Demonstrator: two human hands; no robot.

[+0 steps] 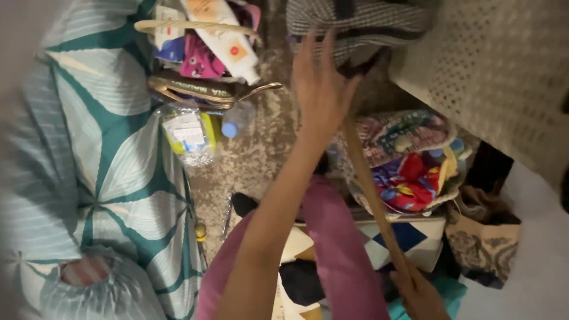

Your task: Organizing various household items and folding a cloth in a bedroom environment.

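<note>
Low right in frame, my right hand [422, 296] grips a wooden stick [370, 195]; upper centre, my left hand [320, 83] spreads wide near checked cloth [355, 24].

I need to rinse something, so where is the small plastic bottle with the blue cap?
In the head view the bottle lies on the mottled floor, upper middle, left of the raised left hand, beside the clear plastic bag and below the basket.

The bed cover [106, 154] is teal and white in a striped, leaf-like geometric pattern, and the carpet [261, 148] is mottled beige. The stick [370, 195] is plain brown, the trousers [338, 237] pink, the garment [355, 21] black-and-white checked.
</note>
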